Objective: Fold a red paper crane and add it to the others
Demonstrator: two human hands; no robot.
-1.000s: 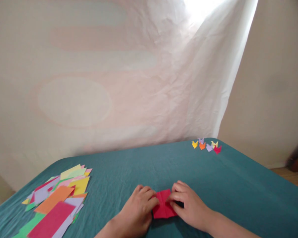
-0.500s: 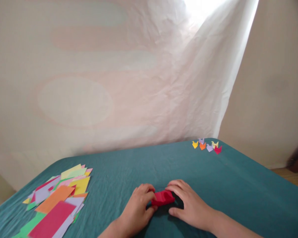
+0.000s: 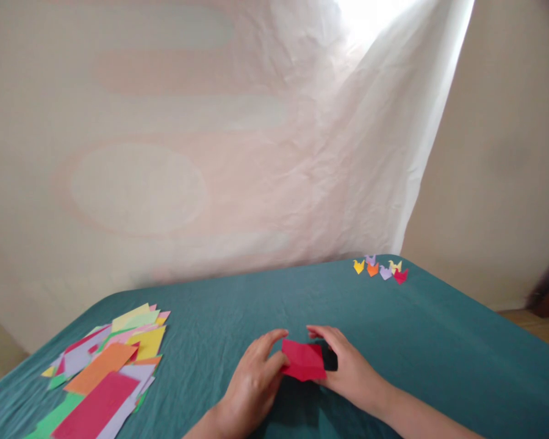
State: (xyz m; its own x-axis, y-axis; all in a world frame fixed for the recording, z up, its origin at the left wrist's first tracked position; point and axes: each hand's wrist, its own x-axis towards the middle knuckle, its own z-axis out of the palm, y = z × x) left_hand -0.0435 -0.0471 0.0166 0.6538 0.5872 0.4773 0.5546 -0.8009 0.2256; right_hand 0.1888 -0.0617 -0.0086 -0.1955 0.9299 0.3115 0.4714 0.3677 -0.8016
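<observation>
A small creased piece of red origami paper (image 3: 303, 360) is held up a little above the green cloth, near the front middle. My left hand (image 3: 256, 375) pinches its left edge, with the thumb against the paper and the index finger stretched above. On the other side, my right hand (image 3: 348, 366) has its thumb at the lower right corner, partly hidden by the paper. Its fingers curve over the top right, apart from the sheet. Between the right fingers and thumb shows a black patch, and I cannot tell what it is.
Loose coloured paper sheets (image 3: 105, 396) lie in an overlapping heap on the left of the green-covered table (image 3: 219, 317). Several small folded paper birds (image 3: 373, 269) stand at the far right corner. A pale cloth (image 3: 265, 152) hangs behind the table's back edge.
The red paper has turned from a low, bent shape to a flatter face towards me, opened out somewhat. Both hands have risen slightly, and the right thumb has moved in to the paper's corner.
</observation>
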